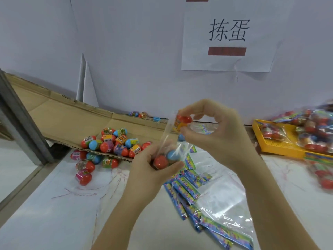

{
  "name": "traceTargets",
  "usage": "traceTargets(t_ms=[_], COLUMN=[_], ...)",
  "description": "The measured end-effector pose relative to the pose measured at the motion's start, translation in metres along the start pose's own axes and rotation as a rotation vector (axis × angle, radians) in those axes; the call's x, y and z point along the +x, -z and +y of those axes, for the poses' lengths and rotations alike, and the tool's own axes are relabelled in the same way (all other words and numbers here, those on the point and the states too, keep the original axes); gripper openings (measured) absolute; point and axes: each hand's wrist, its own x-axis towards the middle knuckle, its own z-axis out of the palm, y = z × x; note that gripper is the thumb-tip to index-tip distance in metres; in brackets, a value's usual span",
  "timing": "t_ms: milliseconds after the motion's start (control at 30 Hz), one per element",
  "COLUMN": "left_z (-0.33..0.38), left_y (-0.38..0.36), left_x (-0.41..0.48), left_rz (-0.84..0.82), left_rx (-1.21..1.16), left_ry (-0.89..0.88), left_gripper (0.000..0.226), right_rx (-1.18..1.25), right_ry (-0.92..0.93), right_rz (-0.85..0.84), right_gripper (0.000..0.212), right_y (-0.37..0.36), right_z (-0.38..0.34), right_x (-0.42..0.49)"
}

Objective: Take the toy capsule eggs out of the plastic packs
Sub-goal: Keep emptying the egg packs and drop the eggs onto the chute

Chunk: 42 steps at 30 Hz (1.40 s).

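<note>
Both hands are raised above the table (54,213), near the middle of the view.

Left hand (149,170): fingers and thumb curled round the lower end of a clear plastic pack (168,139), which it holds roughly upright. A red egg (160,161) and a blue egg (172,154) sit inside the pack, right against the gripping fingers.

Right hand (219,130): above and to the right of the left hand. Thumb and forefinger pinch an orange capsule egg (182,121) at the pack's upper end. Whether that egg is fully clear of the film cannot be told.

Loose eggs (115,143) lie heaped to the left of the hands, partly on a flattened cardboard sheet (68,120) and partly on the table.

Empty packs (212,199) lie flat in an overlapping spread below the right forearm.

A yellow tray (277,147) at the right edge holds filled packs (317,129), blurred. A paper sign (228,33) hangs on the wall behind.
</note>
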Motion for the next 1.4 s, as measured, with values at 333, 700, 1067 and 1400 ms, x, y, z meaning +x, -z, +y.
traceTargets(t_ms=[333, 700, 1067, 1400], left_z=[0.001, 0.006, 0.007, 0.009], left_y=[-0.011, -0.015, -0.014, 0.016], left_x=[-0.004, -0.005, -0.003, 0.011], left_rz=[-0.086, -0.081, -0.094, 0.268], left_rx=[-0.124, -0.231, -0.246, -0.318], left_ry=[0.107, 0.120, 0.120, 0.207], left_gripper=[0.031, 0.019, 0.015, 0.045], right_rx=[-0.310, -0.513, -0.337, 0.257], right_ry=[-0.121, -0.068, 0.036, -0.256], right_rz=[-0.141, -0.206, -0.317, 0.268], right_gripper=[0.006, 0.062, 0.054, 0.014], right_y=[-0.007, 0.000, -0.005, -0.008], right_z=[0.004, 0.009, 0.016, 0.064], right_x=[0.001, -0.003, -0.004, 0.008])
